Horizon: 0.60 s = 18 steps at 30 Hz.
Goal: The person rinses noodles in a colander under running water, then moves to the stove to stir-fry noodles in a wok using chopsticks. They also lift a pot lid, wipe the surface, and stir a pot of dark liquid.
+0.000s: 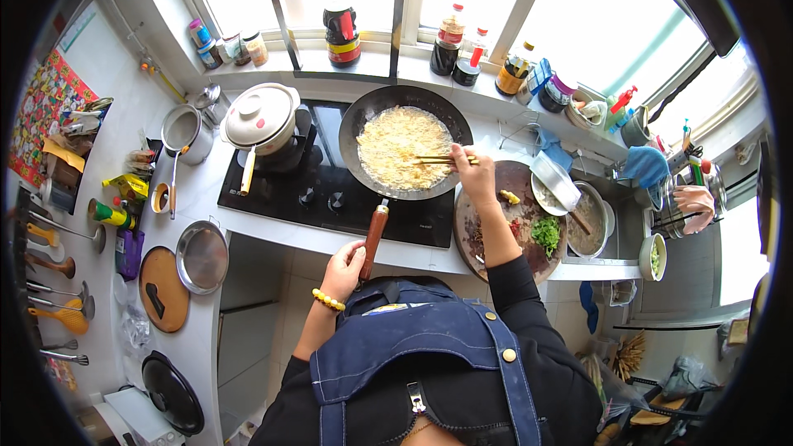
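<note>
A dark wok stands on the right side of the black cooktop, holding a pale yellow, bubbling food that looks like egg. My right hand grips a pair of chopsticks, their tips in the food. At the wok's brown wooden handle is my left hand, with its fingers around the lower end. Under my right forearm lies a round cutting board bearing chopped green onion, red chopped bits and a piece of what looks like ginger.
A lidded white pot sits on the left burner. Sauce bottles line the windowsill. Right of the board are a white bowl and a metal basin at the sink. A steel lid lies on the left counter.
</note>
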Available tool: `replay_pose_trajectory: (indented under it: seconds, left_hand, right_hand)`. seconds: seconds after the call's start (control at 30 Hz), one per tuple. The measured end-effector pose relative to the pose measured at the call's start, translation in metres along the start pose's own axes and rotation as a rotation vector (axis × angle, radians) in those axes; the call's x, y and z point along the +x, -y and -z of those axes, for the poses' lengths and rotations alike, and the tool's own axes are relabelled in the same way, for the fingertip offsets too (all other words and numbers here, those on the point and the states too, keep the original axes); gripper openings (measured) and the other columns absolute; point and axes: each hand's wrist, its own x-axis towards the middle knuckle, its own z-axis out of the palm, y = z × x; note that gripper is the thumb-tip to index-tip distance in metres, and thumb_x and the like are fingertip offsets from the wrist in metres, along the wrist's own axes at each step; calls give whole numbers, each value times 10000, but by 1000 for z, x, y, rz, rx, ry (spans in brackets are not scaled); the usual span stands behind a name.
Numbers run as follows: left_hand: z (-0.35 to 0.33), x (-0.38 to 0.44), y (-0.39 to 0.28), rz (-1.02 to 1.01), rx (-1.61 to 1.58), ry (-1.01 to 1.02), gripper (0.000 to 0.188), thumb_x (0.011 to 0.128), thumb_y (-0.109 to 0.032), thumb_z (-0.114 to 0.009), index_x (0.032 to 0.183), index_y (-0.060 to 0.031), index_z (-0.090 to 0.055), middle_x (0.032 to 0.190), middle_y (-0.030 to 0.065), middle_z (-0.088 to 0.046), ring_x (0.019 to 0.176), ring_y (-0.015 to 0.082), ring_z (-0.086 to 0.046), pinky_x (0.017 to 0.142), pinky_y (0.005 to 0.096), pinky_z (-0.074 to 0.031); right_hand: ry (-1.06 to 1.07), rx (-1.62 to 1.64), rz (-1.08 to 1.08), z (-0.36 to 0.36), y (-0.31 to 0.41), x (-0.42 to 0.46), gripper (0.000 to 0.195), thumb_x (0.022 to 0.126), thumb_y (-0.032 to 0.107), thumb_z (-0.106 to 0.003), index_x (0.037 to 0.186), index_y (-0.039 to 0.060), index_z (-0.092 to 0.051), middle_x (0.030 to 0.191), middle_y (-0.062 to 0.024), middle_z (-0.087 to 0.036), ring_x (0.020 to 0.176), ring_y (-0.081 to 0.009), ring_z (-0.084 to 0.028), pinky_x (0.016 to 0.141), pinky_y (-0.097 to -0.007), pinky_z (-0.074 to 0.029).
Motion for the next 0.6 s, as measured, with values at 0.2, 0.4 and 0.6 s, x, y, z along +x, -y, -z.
replay_pose_trajectory:
  seconds: [0.2,0.4,0.6]
  left_hand:
    - [0,1,5,8,9,-17,300,974,-165,-522,1203,25,-558,982,38,-635,844,80,-580,750,230,-482]
    - [-3,1,-7,23,-6,11,302,974,-168,-523,1208,21,-556,977,36,-633,838,80,-579,742,228,-481]
    - [0,1,3,-6,19,6,300,974,-168,-526,1206,19,-557,975,35,-633,837,79,-578,736,227,-481]
  right_hand:
    - [18,177,-65,-8,11,-1,314,924,254,-628,893,-56,-664,768,-83,-653,599,-113,-628,518,-224,-523]
    - [54,-111,131,-11,-11,2,301,921,241,-631,885,-56,-662,675,-86,-607,589,-129,-603,516,-254,-496]
    - [125,11,68,-10,13,-9,266,901,228,-641,817,-25,-645,640,-107,-592,534,-188,-585,525,-322,-442]
